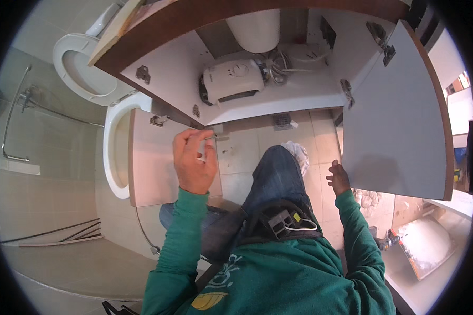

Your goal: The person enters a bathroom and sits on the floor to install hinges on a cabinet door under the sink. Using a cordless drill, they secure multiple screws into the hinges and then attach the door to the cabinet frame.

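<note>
My left hand (195, 163) is raised in front of the left cabinet door (148, 157), thumb and fingers drawn together. A small, thin, light-coloured piece (220, 138) shows at its fingertips, too small to name. This white-faced door bears a metal hinge (158, 121) near its top; more hinge parts (143, 74) sit on the cabinet's left inner wall. My right hand (339, 179) is beside the lower edge of the open right cabinet door (397, 126), its fingers slightly bent and apart. I see nothing in it, and cannot tell whether it touches the door.
Inside the cabinet (299, 94) is a white heater-like appliance (234, 81) with a dial, near coiled cable. A toilet (110, 142) stands at left with its lid raised. A floor drain (283, 122) lies below the cabinet. A power drill (388, 240) lies at lower right beside a board (425, 244).
</note>
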`<state>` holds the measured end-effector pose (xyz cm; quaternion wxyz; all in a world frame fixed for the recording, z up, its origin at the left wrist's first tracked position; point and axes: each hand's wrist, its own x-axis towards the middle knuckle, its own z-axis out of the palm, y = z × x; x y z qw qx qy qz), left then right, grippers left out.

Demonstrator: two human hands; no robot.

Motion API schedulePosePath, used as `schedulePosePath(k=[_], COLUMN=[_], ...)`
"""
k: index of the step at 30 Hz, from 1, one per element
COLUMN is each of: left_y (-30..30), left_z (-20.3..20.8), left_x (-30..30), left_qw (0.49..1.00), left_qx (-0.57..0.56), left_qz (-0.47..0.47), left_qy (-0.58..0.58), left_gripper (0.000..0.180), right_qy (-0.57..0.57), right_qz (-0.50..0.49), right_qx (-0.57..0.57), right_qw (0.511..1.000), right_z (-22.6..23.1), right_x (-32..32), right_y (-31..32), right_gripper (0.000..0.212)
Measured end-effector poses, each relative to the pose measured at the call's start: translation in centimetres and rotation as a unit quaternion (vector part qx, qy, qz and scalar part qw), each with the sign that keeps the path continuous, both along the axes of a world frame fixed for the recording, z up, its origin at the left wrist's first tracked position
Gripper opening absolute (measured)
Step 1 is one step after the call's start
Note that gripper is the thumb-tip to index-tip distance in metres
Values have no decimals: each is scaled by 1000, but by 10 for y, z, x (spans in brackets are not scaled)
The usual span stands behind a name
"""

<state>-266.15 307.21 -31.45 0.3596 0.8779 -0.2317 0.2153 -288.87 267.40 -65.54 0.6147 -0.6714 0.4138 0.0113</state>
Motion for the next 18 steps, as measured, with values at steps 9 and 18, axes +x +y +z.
schedulePosePath(k=[9, 18], left_y=[63, 56], left_z=[-38, -36], left_x=[15, 44], left_qw=[996, 993], left_qx=[29, 90], left_qz=[14, -36], left_qy=[81, 61], left_gripper=[30, 27], right_qy=[481, 245], right_qz=[103, -480], right_qx=[237, 104], right_qw=[838, 836], right_z=[11, -6], right_x=[-172, -311], right_y=[11, -2], right_gripper=[83, 104])
